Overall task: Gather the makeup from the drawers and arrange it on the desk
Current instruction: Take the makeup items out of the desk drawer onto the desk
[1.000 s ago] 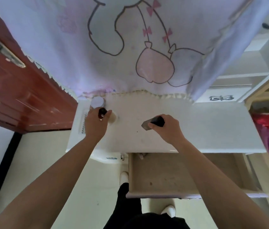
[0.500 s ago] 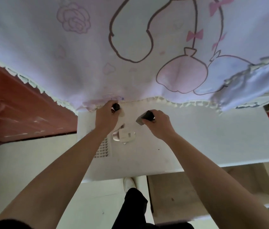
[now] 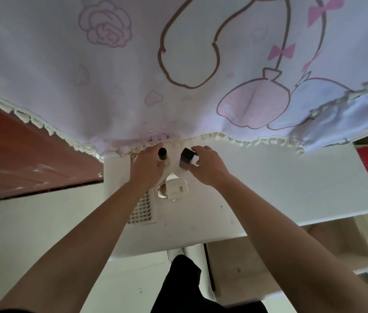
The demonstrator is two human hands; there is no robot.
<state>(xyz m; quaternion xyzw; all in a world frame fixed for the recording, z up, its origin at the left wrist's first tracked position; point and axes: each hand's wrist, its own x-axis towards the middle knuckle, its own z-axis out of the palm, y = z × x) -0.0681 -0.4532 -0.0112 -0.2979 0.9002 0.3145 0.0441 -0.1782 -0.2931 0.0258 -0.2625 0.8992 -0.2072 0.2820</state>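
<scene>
Holding a round bottle (image 3: 162, 152) with a black cap in the left grip (image 3: 148, 166), fingers curled round it. Pinching a dark square bottle (image 3: 186, 158) in the right grip (image 3: 207, 166), just to the right. Doing all this at the far left of the white tabletop (image 3: 269, 177), under the frilly cloth (image 3: 133, 86), with a white jar (image 3: 175, 188) nearer.

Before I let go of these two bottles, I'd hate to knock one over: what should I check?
1. Grip of left hand on round-capped bottle: ok.
2. Hold of right hand on square-capped bottle: ok.
3. Gap between the bottles: ok.
4. Both bases flat on the desk: cannot tell.
5. Caps clear of the cloth fringe: cannot tell.
6. Is the drawer pushed in: not ok, open.
</scene>
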